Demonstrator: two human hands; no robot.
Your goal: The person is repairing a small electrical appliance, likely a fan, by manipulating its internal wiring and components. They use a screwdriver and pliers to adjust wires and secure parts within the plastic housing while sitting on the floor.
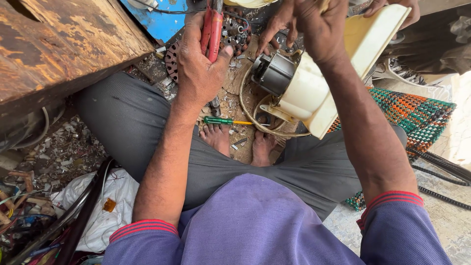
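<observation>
I sit cross-legged on the floor. My left hand [198,68] is closed around the red handles of a pair of pliers [214,27] that point away from me. My right hand [314,29] grips the top of a cream plastic housing [314,93], its fingers curling down toward the grey motor [272,73] fixed in that housing. The housing rests tilted over my right leg. A cream cord [248,108] loops beneath it. On the floor by my feet lies a green-handled screwdriver [221,120].
A worn wooden bench [64,44] stands at the left, with a blue panel [157,19] behind it. Round metal motor cores [235,32] lie ahead. A green and orange woven mat [417,115] is at the right, a white bag [105,206] and scrap wires at lower left. Another person's hand [392,6] shows at the top right.
</observation>
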